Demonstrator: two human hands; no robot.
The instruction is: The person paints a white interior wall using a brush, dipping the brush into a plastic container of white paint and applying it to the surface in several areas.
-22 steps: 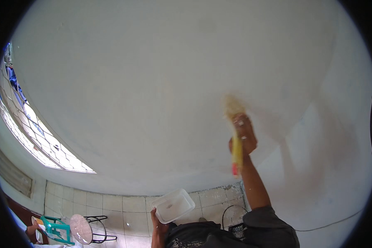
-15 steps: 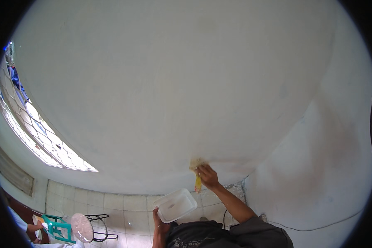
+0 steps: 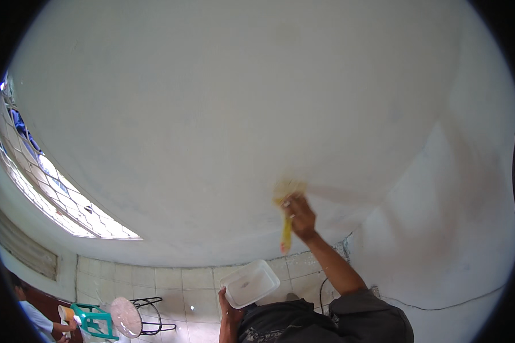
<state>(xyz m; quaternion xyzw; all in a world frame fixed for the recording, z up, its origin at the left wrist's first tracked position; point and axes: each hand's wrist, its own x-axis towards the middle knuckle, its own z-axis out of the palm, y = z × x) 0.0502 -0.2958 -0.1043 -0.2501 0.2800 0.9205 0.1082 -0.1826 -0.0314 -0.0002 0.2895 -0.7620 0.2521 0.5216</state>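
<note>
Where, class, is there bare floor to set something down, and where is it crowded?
The cream square floor tiles look mostly bare between the pale-pink round-seated stool and the white rectangular plastic tray in the left hand. Lower left is crowded: that stool, a green plastic stool and a person.

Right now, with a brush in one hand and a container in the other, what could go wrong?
The white container, held near one side by the left hand, might tip and spill anything inside onto the tiled floor. If wet, the brush, bristles up in the right hand, could drip down onto the fingers or forearm.
</note>
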